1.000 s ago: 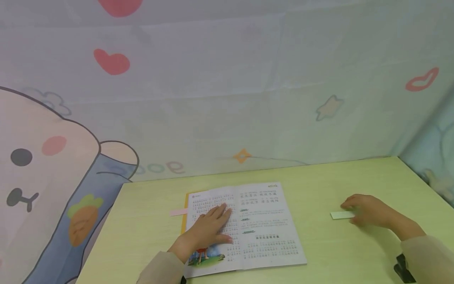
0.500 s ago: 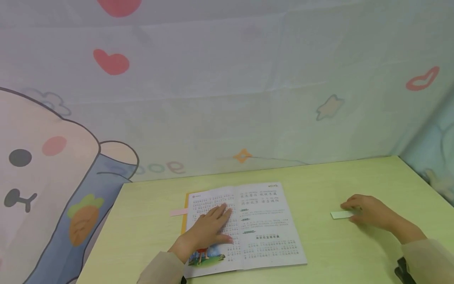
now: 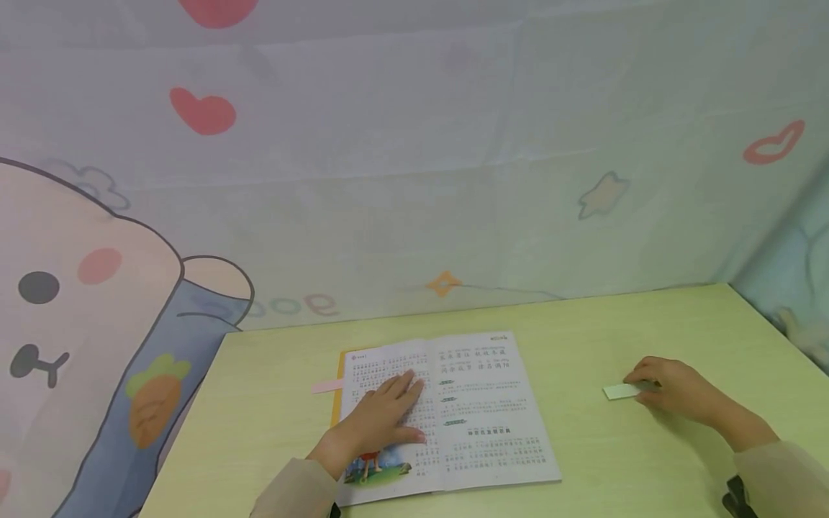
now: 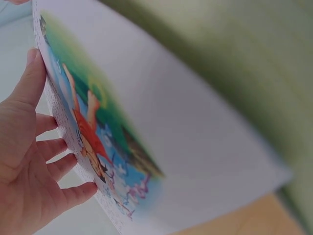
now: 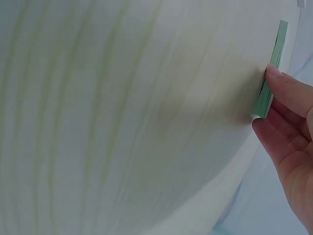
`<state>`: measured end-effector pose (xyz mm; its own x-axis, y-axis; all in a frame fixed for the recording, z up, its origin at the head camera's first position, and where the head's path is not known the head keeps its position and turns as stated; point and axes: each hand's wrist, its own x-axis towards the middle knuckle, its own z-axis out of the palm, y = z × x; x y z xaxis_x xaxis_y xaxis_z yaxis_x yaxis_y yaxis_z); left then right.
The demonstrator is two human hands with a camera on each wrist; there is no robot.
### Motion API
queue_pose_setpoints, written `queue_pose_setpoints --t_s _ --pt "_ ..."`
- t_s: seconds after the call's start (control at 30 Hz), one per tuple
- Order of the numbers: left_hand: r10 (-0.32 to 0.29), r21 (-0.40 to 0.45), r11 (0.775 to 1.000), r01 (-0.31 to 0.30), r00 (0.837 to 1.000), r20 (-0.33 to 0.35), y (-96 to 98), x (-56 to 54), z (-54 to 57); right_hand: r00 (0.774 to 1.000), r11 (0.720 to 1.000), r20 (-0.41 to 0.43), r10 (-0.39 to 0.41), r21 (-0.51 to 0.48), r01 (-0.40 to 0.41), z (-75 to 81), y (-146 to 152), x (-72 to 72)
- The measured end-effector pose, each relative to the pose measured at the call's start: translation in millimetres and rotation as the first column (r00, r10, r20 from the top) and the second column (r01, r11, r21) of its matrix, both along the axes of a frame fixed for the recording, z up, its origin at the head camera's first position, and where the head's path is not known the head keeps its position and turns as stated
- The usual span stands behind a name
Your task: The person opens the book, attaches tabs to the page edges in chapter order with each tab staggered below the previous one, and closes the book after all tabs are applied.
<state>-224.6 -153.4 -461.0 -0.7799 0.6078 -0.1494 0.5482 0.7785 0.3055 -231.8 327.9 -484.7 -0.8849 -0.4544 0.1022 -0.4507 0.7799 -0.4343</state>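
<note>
Open printed book [image 3: 492, 424] lying face up, thin stack of green strips [image 3: 619, 391], well apart to its right

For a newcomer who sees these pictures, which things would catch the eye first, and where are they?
Probably the large white cartoon animal in blue, at the left of the pale fabric backdrop, would catch the eye first. Next might be the open white-paged paper book on the pale yellow-green table, with the bare left grip on its left page. To its right, the bare right grip pinches a thin green paper stack.
</note>
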Motion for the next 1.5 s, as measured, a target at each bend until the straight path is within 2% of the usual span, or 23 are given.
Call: queue_pose_setpoints --t_s 0.2,0.47,1.07,1.5 --pt "-0.002 0.005 1.0 0.002 1.0 0.0 -0.5 -0.7 -1.8 1.0 1.0 -0.01 -0.009 -0.008 0.009 0.6 -3.1 0.7" --pt "0.0 0.008 1.0 0.0 1.0 0.005 -0.7 -0.7 -2.3 0.999 0.999 0.019 -0.032 -0.012 0.032 0.6 -4.1 0.7" --pt "-0.023 0.037 0.999 0.024 0.999 -0.024 -0.7 -0.2 3.5 0.999 0.998 0.031 -0.015 -0.064 0.017 2.0 -2.9 -2.4" --pt "-0.031 0.041 0.999 0.032 0.999 -0.015 0.9 0.3 10.1 1.0 0.998 0.023 -0.004 -0.069 0.005 6.3 -3.9 -4.8"
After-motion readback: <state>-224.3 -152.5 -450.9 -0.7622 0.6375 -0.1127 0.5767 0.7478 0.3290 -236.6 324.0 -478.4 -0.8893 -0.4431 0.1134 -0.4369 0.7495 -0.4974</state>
